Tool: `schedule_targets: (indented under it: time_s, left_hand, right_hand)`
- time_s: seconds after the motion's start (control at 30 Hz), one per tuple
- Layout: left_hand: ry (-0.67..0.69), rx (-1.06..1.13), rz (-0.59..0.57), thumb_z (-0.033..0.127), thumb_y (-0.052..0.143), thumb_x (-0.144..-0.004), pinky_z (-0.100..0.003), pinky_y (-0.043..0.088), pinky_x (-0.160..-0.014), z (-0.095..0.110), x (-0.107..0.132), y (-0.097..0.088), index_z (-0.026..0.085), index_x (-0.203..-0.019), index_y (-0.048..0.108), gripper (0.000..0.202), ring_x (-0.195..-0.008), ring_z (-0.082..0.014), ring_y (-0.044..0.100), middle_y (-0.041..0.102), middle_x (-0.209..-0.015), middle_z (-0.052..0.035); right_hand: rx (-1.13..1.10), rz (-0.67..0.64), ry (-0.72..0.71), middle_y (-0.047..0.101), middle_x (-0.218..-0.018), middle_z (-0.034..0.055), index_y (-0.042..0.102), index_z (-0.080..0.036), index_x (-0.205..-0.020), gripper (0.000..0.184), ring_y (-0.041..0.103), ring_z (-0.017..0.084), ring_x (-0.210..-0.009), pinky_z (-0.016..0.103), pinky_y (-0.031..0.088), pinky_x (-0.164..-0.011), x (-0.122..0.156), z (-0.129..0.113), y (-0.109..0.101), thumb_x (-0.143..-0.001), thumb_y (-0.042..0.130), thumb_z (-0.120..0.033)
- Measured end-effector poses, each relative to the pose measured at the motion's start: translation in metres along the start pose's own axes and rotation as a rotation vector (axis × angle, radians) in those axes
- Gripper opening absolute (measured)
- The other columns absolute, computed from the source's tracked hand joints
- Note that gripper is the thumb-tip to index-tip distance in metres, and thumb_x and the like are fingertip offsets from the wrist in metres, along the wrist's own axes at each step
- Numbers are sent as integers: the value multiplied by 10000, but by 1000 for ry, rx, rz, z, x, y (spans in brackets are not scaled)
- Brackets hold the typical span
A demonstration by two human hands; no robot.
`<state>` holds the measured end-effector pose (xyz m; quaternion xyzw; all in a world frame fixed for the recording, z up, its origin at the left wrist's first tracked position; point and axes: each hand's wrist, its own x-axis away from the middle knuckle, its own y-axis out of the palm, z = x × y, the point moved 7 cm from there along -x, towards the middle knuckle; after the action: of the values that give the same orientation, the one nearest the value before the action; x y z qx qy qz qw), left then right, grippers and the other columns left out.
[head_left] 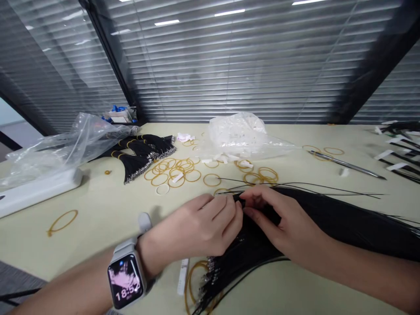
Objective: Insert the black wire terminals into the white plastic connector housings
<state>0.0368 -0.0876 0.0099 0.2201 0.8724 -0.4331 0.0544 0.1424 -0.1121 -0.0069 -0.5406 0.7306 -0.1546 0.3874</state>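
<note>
A large pile of thin black cords (348,223) with small metal ends lies across the table, spreading from the front middle to the right. My left hand (210,225), with a watch (126,275) on its wrist, is closed on some of the black cords near their metal-tipped end. Close beside it, my right hand (282,216) pinches dark cords between thumb and fingers, its fingertips nearly touching the left hand. What lies inside the left fist is mostly hidden. A few stray cords stick out above both hands.
Yellow rubber bands (173,170) are scattered behind my hands. Tied bundles of black cords (138,159) lie back left, beside a clear plastic bag (78,140) and a white power strip (42,190). Another plastic bag (239,131) sits at the back. A metal pen-like tool (348,165) lies right.
</note>
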Motion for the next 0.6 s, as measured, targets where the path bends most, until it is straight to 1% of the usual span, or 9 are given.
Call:
schedule_targets:
  time_s: [0.07, 0.13, 0.23, 0.3, 0.37, 0.43, 0.5, 0.57, 0.6]
  left_hand:
    - [-43, 65, 11, 114, 415, -821, -257, 452, -586, -3, -1, 1, 93, -1029, 543, 244, -748, -148, 536, 596, -911, -56]
    - [-166, 247, 0, 134, 394, -840, -256, 447, -615, -12, -1, 6, 118, -1009, 545, 228, -747, -141, 529, 597, -891, -44]
    - [-465, 708, -50, 193, 360, -866, -241, 432, -698, -31, 2, 23, 158, -981, 533, 210, -799, -117, 519, 581, -885, -24]
    - [-595, 1004, -64, 215, 354, -869, -215, 415, -707, -36, 4, 35, 167, -946, 526, 194, -783, -92, 509, 569, -862, -8]
    - [-660, 1209, -75, 242, 359, -868, -192, 398, -656, -37, 5, 42, 173, -926, 526, 190, -740, -80, 499, 563, -836, 2]
    - [-728, 1363, -113, 290, 365, -866, -189, 380, -610, -38, 7, 49, 173, -913, 528, 207, -711, -83, 486, 553, -808, 1]
    - [-795, 1507, -141, 328, 371, -860, -192, 375, -608, -38, 9, 55, 163, -895, 525, 228, -719, -88, 479, 540, -799, -5]
    - [-837, 1632, -147, 334, 382, -856, -195, 378, -639, -38, 10, 60, 150, -885, 522, 232, -737, -86, 478, 532, -798, -9]
    - [-856, 1673, -147, 331, 392, -853, -196, 378, -649, -38, 11, 62, 146, -888, 522, 229, -743, -85, 479, 533, -801, -12]
  right_hand:
    - [-5, -5, 7, 543, -809, 13, 463, -196, -948, 154, 510, 95, -720, 225, 434, -653, 0, 0, 0, -818, 421, -125]
    - [-9, -14, 14, 546, -806, 17, 464, -193, -945, 140, 511, 98, -712, 229, 435, -644, 0, 0, 1, -823, 423, -140]
    - [-6, -3, 36, 550, -797, 17, 468, -194, -945, 133, 515, 99, -700, 233, 438, -634, -2, 0, 0, -826, 424, -154]
    - [-9, 19, 56, 549, -787, 10, 459, -198, -960, 143, 521, 97, -700, 233, 440, -639, -3, 2, -2, -829, 422, -157]
    - [-24, 31, 71, 546, -773, 5, 442, -198, -986, 161, 525, 94, -695, 230, 441, -635, -3, 3, -2, -831, 421, -159]
    - [-37, 46, 83, 546, -766, 0, 425, -197, -1009, 182, 529, 89, -689, 219, 440, -623, -4, 5, -3, -829, 428, -165]
    - [-15, 64, 93, 546, -766, -6, 427, -196, -999, 173, 526, 82, -681, 207, 436, -611, -5, 7, -5, -829, 437, -168]
    - [63, 57, 53, 541, -768, -6, 458, -185, -923, 95, 513, 76, -685, 202, 425, -615, -8, 6, -7, -834, 434, -162]
    - [117, 49, -1, 535, -767, -2, 469, -176, -880, 63, 502, 76, -689, 203, 419, -622, -9, 4, -7, -839, 426, -155]
